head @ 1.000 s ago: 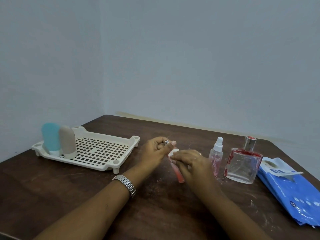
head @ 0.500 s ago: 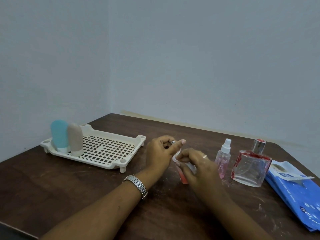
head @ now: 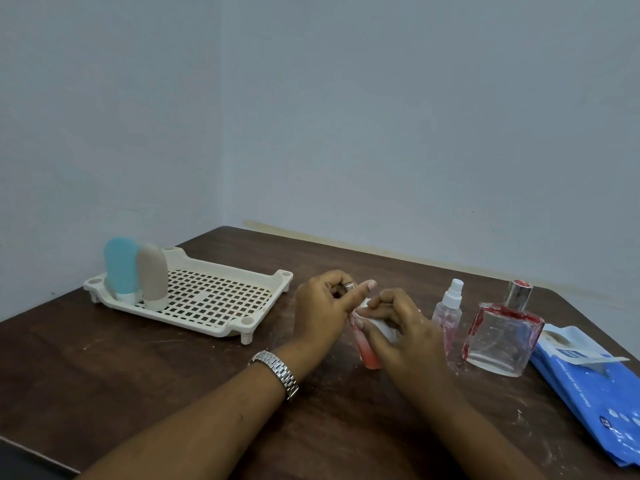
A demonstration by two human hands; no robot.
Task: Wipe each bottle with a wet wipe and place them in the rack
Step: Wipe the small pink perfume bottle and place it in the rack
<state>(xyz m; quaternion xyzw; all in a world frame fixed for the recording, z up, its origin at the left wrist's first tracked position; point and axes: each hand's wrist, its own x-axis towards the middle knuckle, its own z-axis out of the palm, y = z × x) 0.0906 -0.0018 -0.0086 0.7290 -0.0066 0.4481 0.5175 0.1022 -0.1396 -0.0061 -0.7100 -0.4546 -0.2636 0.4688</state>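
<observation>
Head cam: left hand (head: pixel 322 306) gripped red bottle (head: pixel 370 356) by its top, mid-table (head: pixel 166 393); right hand (head: pixel 403 336) pinched wipe (head: pixel 382 328) round it. Blue bottle (head: pixel 121 266) and beige bottle (head: pixel 152 277) stood at rack (head: pixel 221 329) left end.

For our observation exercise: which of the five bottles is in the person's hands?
The slim red bottle, between left hand and right hand with a white wipe; no other bottle is touched.

**The colours on my desk**

My desk (head: pixel 104 358) is dark brown, scuffed pale. The rack (head: pixel 221 325) is cream with a grid of square holes. There is a blue bottle (head: pixel 121 265) and a beige bottle (head: pixel 151 271). The small bottle (head: pixel 369 356) fades from pink to red, and my wipe (head: pixel 381 327) is white. The spray bottle (head: pixel 448 313) is pink with a white cap. The glass bottle (head: pixel 502 337) is clear with red edges. The pack (head: pixel 588 386) is blue and my watch (head: pixel 277 372) is silver.
</observation>
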